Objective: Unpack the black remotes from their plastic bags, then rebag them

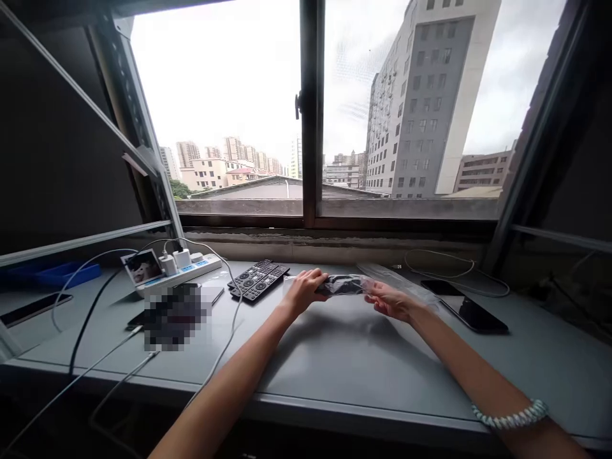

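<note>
Both ends of a plastic-wrapped dark item (pixel 348 285) over the desk (pixel 329 366) are in our grasp, left hand (pixel 304 291) clasping, right hand (pixel 389 301) pinching; we should support it evenly, squeezing lightly.

Remote controls (pixel 259 282) on the desk (pixel 335 366), right of the power strip (pixel 191 271), left of the held bag (pixel 348 285).

We have a black oblong object (pixel 347 286) in clear plastic wrap (pixel 363 282), black rectangular remotes (pixel 259 281) dotted with pale buttons (pixel 248 283), here we spot a grey tabletop (pixel 335 366), a blue plastic tray (pixel 71 275), a coiled mint-and-white wristband (pixel 514 419)
</note>
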{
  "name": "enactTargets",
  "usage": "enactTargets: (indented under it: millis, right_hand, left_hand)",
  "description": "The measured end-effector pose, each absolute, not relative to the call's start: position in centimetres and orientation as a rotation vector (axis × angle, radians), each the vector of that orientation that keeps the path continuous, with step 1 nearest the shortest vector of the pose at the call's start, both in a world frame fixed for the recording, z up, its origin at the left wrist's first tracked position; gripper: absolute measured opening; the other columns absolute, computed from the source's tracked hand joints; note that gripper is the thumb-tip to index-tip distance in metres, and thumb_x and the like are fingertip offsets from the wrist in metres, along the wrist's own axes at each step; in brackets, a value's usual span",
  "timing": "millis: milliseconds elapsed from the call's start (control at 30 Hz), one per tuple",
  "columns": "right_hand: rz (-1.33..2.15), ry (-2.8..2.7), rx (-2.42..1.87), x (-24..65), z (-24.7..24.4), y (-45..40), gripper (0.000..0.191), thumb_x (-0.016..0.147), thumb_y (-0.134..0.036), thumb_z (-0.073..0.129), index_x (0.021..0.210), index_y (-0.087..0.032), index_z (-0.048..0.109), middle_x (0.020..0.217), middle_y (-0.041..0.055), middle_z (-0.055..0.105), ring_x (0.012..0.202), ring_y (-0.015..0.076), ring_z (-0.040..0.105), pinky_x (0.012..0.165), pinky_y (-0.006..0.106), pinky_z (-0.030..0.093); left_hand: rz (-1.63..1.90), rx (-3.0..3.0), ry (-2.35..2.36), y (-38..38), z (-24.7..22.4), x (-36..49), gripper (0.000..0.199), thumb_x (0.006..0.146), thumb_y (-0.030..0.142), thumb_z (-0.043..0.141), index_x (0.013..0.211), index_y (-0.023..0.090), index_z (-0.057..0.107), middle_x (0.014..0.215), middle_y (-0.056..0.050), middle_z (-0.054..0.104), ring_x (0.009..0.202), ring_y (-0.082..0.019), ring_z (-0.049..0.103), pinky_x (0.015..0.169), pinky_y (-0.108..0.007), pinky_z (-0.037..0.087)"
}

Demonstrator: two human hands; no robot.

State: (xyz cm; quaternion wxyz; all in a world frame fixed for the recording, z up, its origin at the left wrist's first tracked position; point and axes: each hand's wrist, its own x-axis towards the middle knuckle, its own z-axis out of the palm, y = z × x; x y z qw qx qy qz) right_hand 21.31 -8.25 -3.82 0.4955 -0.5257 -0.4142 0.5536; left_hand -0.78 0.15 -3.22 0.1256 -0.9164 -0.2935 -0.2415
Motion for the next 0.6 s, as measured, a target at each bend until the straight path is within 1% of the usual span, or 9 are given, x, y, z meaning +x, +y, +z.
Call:
enactTargets:
  millis: [100, 233, 333, 400, 500, 600]
  right_hand:
    - [1.277, -1.097, -1.375, 21.0, -4.6, -8.0, 0.025, 0.076, -0.034, 0.064, 0.099, -0.023, 0.059, 0.082, 0.0034, 0.058, 0.06, 0.0098, 0.051, 0.045, 0.018, 0.041]
    - [1.204, -1.142, -1.405, 20.8, -5.2, -8.0, 0.02, 0.073, -0.028, 0.062, 0.092, -0.024, 0.058, 0.075, 0.0015, 0.056, 0.056, 0.0106, 0.047, 0.047, 0.022, 0.04]
    - [1.185, -1.131, -1.398, 20.7, -5.0, -8.3, 0.019, 0.072, -0.026, 0.062, 0.09, -0.024, 0.056, 0.07, 0.0002, 0.054, 0.054, 0.0103, 0.046, 0.047, 0.022, 0.038]
    - [1.19, -1.122, -1.404, 20.5, -4.9, -8.5, 0.021, 0.072, -0.024, 0.061, 0.093, -0.024, 0.055, 0.068, -0.0007, 0.053, 0.052, 0.0098, 0.045, 0.045, 0.021, 0.038]
    - [1.196, -1.067, -1.379, 20.4, -4.8, -8.5, 0.026, 0.075, -0.021, 0.056, 0.1, -0.025, 0.053, 0.071, -0.0008, 0.054, 0.051, 0.009, 0.046, 0.044, 0.018, 0.04]
    - [1.206, -0.972, -1.248, 20.1, -4.7, -8.2, 0.028, 0.078, -0.02, 0.053, 0.105, -0.026, 0.053, 0.088, 0.0007, 0.059, 0.056, 0.008, 0.051, 0.044, 0.016, 0.043]
  left_hand:
    - [-0.697, -2.698, -0.807, -0.3, -3.6, -0.3, 0.041, 0.072, 0.025, 0.075, 0.108, 0.022, 0.056, 0.101, -0.002, 0.06, 0.09, -0.02, 0.058, 0.081, -0.027, 0.043]
    - [-0.747, -2.708, -0.79, -0.8, -4.1, 0.3, 0.042, 0.071, 0.025, 0.075, 0.109, 0.02, 0.056, 0.1, -0.003, 0.06, 0.086, -0.02, 0.059, 0.078, -0.027, 0.043]
    - [-0.78, -2.713, -0.783, -1.0, -4.3, 0.5, 0.047, 0.07, 0.023, 0.076, 0.112, 0.02, 0.054, 0.102, -0.004, 0.06, 0.088, -0.02, 0.058, 0.078, -0.028, 0.043]
    - [-0.809, -2.723, -0.793, -1.2, -4.3, 0.5, 0.048, 0.071, 0.023, 0.075, 0.114, 0.021, 0.053, 0.103, -0.003, 0.059, 0.089, -0.02, 0.058, 0.079, -0.028, 0.042]
    - [-0.871, -2.729, -0.831, -1.4, -4.3, 0.6, 0.049, 0.073, 0.022, 0.073, 0.117, 0.023, 0.051, 0.104, -0.003, 0.059, 0.091, -0.02, 0.058, 0.081, -0.029, 0.043]
    - [-0.902, -2.729, -0.862, -1.5, -4.3, 0.8, 0.054, 0.074, 0.024, 0.072, 0.122, 0.024, 0.047, 0.106, -0.003, 0.058, 0.092, -0.021, 0.058, 0.081, -0.03, 0.044]
